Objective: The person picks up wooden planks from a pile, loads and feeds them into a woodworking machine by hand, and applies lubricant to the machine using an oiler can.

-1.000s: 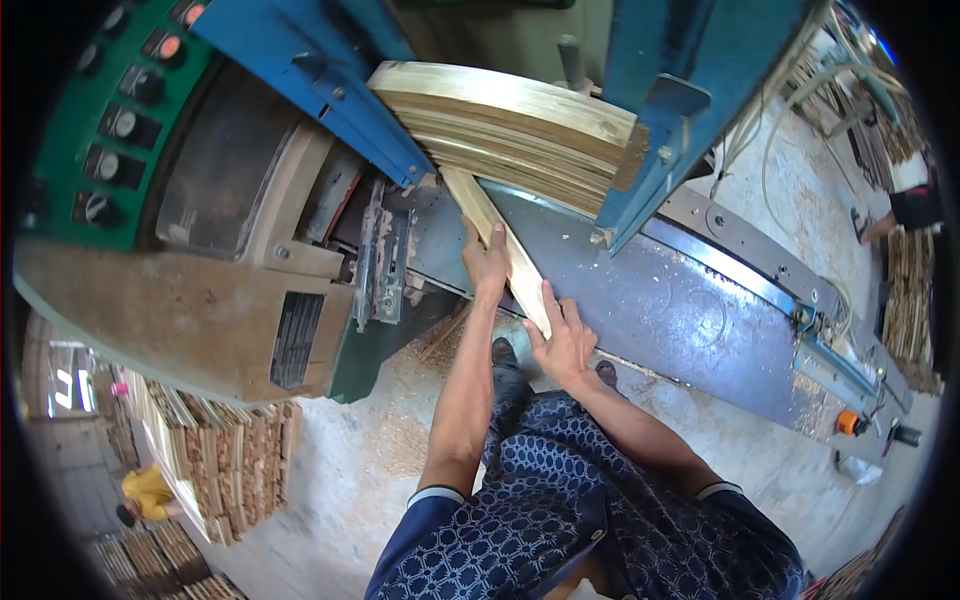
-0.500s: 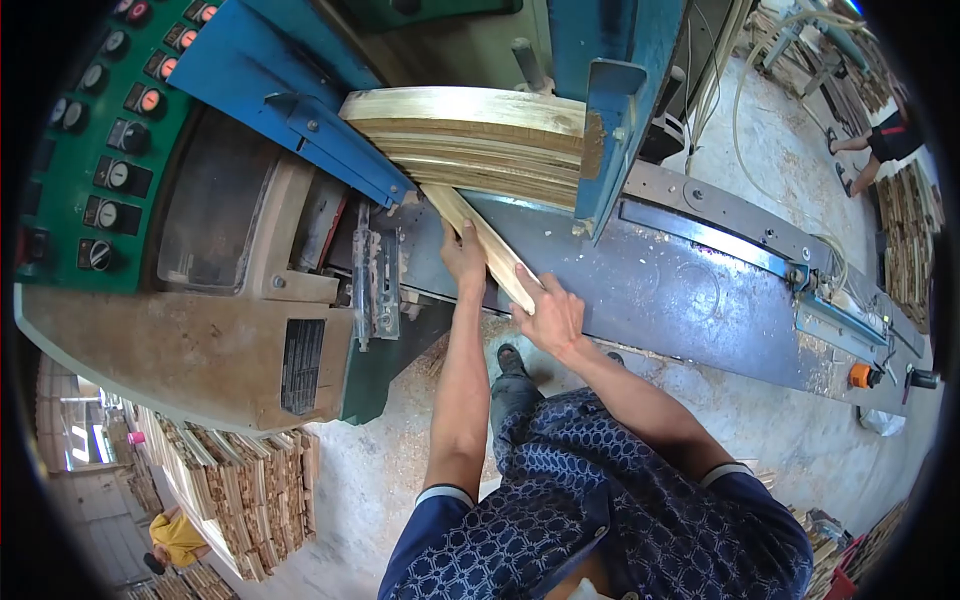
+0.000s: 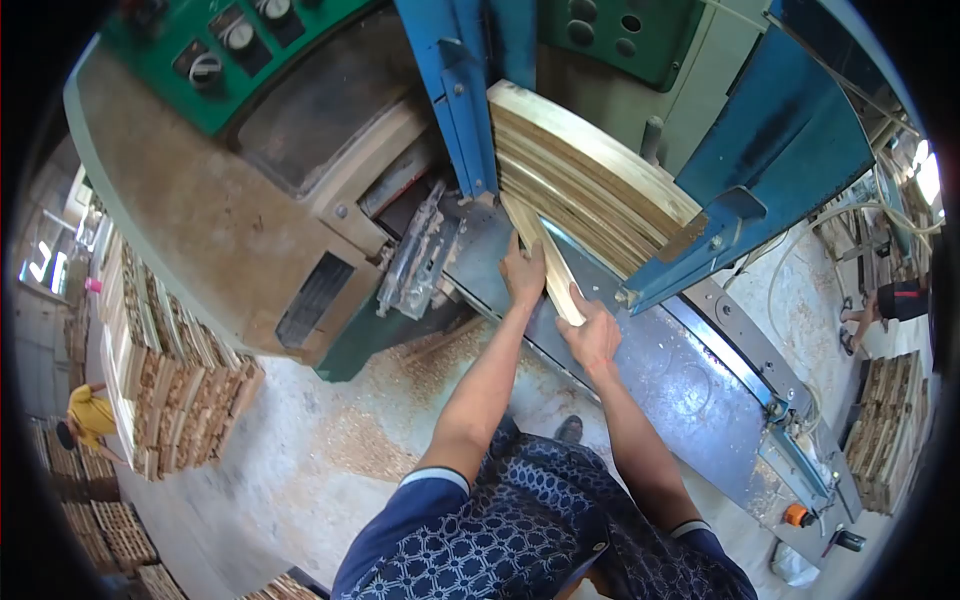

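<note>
At the lower left of my view I see a person in yellow (image 3: 90,408), and just right of them a tall wood pile (image 3: 190,405) on the floor (image 3: 310,450), which has chips scattered over it. Above these, a brown housing (image 3: 190,210) fills the upper left, with a green panel (image 3: 235,45) of knobs along the top edge. Toward the center I have a blue upright (image 3: 460,110), and against its right side the left end of a stack of boards (image 3: 590,170). Below that stack a pale strip (image 3: 560,285) slants from its lower left corner down and right, over the metal table (image 3: 690,400). My left hand (image 3: 523,275) grips the strip partway along, fingers and thumb drawn narrow about its edges; to its right, my right hand (image 3: 594,335) pinches the near end, thumb and fingers close together. Further right, a blue plate (image 3: 775,165) stands at the stack's other end. At the lower right I see an orange knob (image 3: 798,515) by the table's end, and at the right edge a person in dark shorts (image 3: 903,300) above another pile (image 3: 885,430).
</note>
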{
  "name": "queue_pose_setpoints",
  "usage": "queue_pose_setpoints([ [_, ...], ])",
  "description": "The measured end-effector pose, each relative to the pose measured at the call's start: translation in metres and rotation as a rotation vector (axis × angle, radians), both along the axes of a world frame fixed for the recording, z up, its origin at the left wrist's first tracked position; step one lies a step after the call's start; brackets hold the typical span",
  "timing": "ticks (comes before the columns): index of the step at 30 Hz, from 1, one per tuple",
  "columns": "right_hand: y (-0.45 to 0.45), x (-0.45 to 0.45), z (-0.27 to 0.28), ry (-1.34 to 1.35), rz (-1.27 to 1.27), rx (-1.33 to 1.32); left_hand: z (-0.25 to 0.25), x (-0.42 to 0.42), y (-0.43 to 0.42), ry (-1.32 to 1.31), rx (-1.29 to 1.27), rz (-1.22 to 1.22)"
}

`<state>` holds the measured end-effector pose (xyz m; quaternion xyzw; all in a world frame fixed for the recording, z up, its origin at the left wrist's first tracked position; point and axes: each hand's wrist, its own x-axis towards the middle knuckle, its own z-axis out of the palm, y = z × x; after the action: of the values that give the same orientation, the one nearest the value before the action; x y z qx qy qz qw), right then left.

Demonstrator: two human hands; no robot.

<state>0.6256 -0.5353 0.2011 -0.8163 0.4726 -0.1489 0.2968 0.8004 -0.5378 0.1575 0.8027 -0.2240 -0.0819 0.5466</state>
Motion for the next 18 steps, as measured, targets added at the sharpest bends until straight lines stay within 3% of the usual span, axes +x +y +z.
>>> queue_pose_setpoints([
  [5, 0.033, -0.041, 0.003, 0.008, 0.026, -0.092, -0.007, -0.010, 0.025, 0.061, -0.199, -0.139],
  [10, 0.078, -0.127, -0.001, -0.160, 0.142, 0.068, 0.017, -0.084, 0.096, 0.474, -0.054, -0.233],
  [13, 0.080, -0.142, 0.007, -0.135, 0.199, 0.016, 0.000, -0.108, 0.103, 0.495, -0.263, -0.195],
  [16, 0.057, -0.131, 0.045, 0.029, 0.297, 0.064, -0.011, -0.102, 0.109, 0.527, -0.229, -0.178],
  [18, 0.019, -0.131, 0.077, -0.027, 0.441, -0.314, -0.005, -0.094, 0.113, 0.576, -0.221, -0.175],
])
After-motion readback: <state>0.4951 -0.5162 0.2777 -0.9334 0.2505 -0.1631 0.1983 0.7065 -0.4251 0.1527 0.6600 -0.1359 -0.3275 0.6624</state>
